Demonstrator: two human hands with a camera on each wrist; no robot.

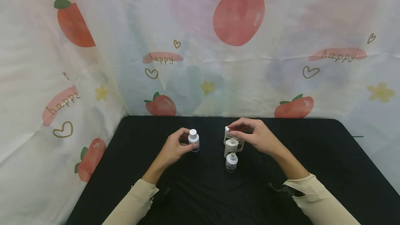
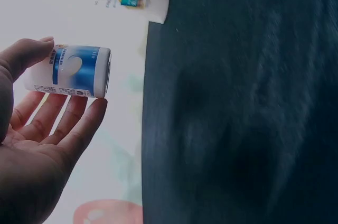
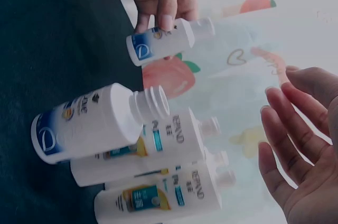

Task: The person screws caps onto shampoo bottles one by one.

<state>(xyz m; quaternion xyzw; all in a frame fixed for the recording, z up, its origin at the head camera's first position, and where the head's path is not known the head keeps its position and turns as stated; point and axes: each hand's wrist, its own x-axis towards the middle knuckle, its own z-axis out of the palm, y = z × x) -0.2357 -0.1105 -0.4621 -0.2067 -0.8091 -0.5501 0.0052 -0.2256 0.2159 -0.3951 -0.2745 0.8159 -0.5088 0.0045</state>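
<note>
My left hand (image 1: 174, 147) grips a small white bottle (image 1: 193, 141) with a blue lower label and a white cap, thumb on one side and fingers on the other. In the left wrist view this bottle (image 2: 71, 71) is held clear of the table. My right hand (image 1: 252, 135) hovers over the back of a bottle group, its fingers loosely bent with nothing between them. At the group's front stands a white-and-blue bottle (image 3: 87, 123) with a bare threaded neck. Behind it are white bottles with teal-and-yellow labels (image 3: 140, 145), partly hiding one another.
A black-covered table (image 1: 193, 197) lies under the bottles. Printed cloth (image 1: 193, 20) with fruit and "happy" patterns hangs behind the table and along its left side. The bottle group stands right of the left hand, close together.
</note>
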